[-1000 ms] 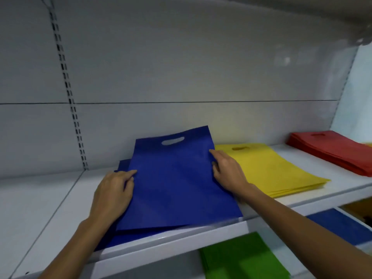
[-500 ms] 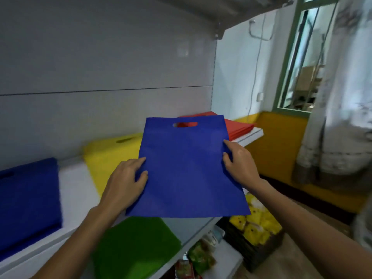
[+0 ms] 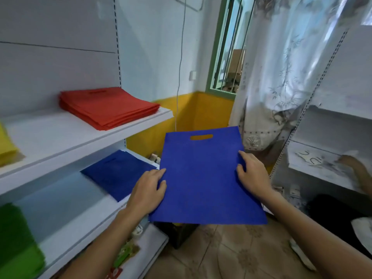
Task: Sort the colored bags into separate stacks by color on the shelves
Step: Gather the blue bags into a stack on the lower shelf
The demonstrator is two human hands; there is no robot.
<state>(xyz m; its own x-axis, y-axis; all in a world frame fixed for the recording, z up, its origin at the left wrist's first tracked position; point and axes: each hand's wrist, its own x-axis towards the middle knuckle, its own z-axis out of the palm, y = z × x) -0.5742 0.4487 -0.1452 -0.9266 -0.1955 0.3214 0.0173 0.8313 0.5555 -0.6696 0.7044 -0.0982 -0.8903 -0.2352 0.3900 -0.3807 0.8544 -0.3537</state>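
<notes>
The person is holding one blue bag (image 3: 203,178) up in the air w/ both hands. It is hanging out past the end of the shelves, over the tiled floor (image 3: 231,250), & is touching no shelf.

The L hand (image 3: 149,190) is gripping the bag's left side edge. The R hand (image 3: 253,176) is gripping the right side edge, approx. halfway down. The fingers (image 3: 241,156) are lying curled on top of the cloth & clamping on it. What is going on under the bag is hidden, so can't tell that part.

The bag is looking thin, light & soft, like cloth, and it isn't going to break. It is staying nearly flat b/c two hands are stretching it a bit. W/ one hand only it is prob. going to flop & fold. It is looking a bit rough, so prob. not slippery.

Good spots to hold: the two side edges, as now, or the handle hole (image 3: 201,137) at the top.

A blue stack (image 3: 118,174) is lying on the lower shelf (image 3: 60,198), just beside the L hand. I am guessing the bag is going there, laid flat w/ edges matching. On the upper shelf (image 3: 60,133), a red stack (image 3: 106,107) is sitting apart, and a yellow stack (image 3: 6,146) is peeking in at the far left. A green stack (image 3: 18,238) is lying low on the left.
</notes>
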